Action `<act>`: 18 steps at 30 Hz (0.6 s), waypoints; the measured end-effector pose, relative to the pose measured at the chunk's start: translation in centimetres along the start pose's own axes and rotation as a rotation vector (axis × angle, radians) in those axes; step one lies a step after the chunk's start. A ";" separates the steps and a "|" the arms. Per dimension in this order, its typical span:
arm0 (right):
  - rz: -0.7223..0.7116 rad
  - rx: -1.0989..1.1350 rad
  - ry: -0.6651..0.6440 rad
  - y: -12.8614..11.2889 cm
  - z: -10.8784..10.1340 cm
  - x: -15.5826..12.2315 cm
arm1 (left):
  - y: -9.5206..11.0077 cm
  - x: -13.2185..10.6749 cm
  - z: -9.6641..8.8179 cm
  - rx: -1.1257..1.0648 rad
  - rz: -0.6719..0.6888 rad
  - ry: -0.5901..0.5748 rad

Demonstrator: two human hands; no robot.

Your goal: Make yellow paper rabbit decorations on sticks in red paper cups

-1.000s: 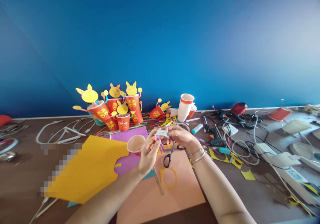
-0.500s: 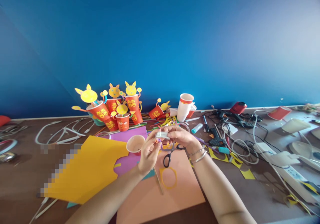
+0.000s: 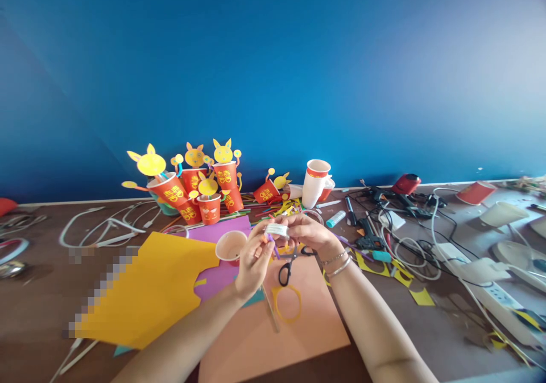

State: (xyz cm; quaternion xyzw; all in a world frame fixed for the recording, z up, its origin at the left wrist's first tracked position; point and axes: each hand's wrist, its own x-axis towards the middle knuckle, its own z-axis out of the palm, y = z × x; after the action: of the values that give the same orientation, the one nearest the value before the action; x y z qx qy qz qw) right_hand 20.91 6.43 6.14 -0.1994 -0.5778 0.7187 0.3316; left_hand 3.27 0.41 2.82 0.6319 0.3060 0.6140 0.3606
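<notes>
Both my hands meet above the table centre. My right hand point(image 3: 310, 234) grips a small white roll of tape point(image 3: 277, 230). My left hand point(image 3: 255, 262) pinches a thin purple strip point(image 3: 273, 246) just under the roll, fingers closed on it. Black-handled scissors point(image 3: 286, 269) lie on the salmon paper sheet point(image 3: 277, 326) right below the hands. An open paper cup point(image 3: 231, 246) stands just left of my left hand on a purple sheet point(image 3: 222, 229).
A yellow sheet point(image 3: 149, 286) lies at the left. Red cups with yellow animal faces point(image 3: 191, 186) stand by the blue wall, stacked white cups point(image 3: 315, 184) beside them. A glue gun point(image 3: 367, 232), tangled cables, a power strip point(image 3: 490, 292) and paper scraps crowd the right.
The tape roll and the purple strip have shifted slightly in my fingers; both hands stay in the same place.
</notes>
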 end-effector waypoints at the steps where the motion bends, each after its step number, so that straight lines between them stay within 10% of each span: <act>1: 0.019 -0.038 0.022 -0.2 0.0 -0.1 | -0.1 0.0 0.0 0.030 0.008 -0.002; 18: -0.024 -0.131 -0.039 -1.0 0.0 -0.2 | 0.1 -0.2 -0.2 0.213 0.121 -0.023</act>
State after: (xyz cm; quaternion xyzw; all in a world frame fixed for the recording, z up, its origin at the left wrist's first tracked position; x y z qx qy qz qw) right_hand 21.25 6.38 7.08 -0.1998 -0.6324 0.6790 0.3148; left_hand 3.08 0.19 2.78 0.6910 0.3269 0.5913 0.2571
